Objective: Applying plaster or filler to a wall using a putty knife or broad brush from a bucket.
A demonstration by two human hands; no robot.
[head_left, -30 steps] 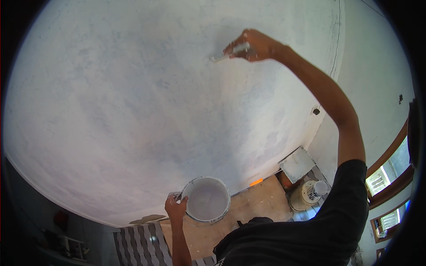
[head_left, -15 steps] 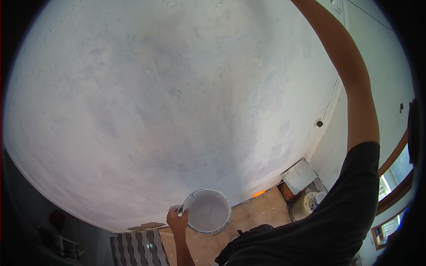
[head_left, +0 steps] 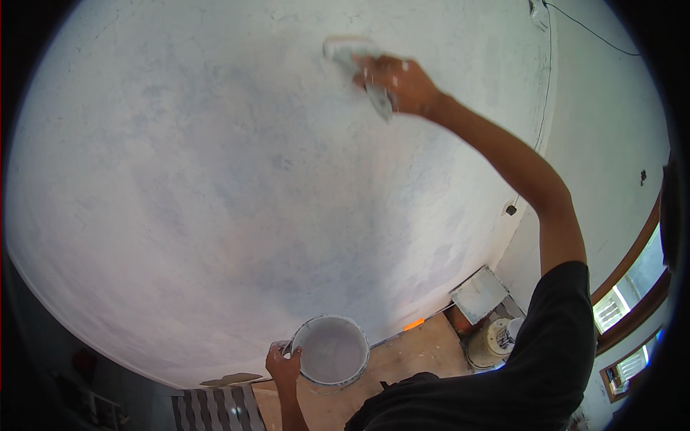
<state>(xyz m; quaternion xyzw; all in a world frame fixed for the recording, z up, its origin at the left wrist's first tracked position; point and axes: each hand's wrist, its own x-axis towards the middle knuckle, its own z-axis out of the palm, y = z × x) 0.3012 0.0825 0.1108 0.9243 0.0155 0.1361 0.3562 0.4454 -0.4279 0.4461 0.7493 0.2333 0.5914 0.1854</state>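
Observation:
My right hand is raised against the upper part of the pale, patchy wall. Its fingers wrap round a wide, paint-smeared paintbrush, blurred by motion, with the broad head toward the wall. Low in the view, my left hand grips the left side of a round bucket at its rim. Whitish liquid paint lies inside. The fingers behind the rim are partly hidden.
Under the bucket is a brown board. A white-smeared panel and a stained tub stand in the corner at right. A black cable hangs down there. Patterned tiles lie at lower left.
My right hand has come down into view from beyond the top edge, with the paintbrush in it. The bucket and my left hand appear slightly lower and further left.

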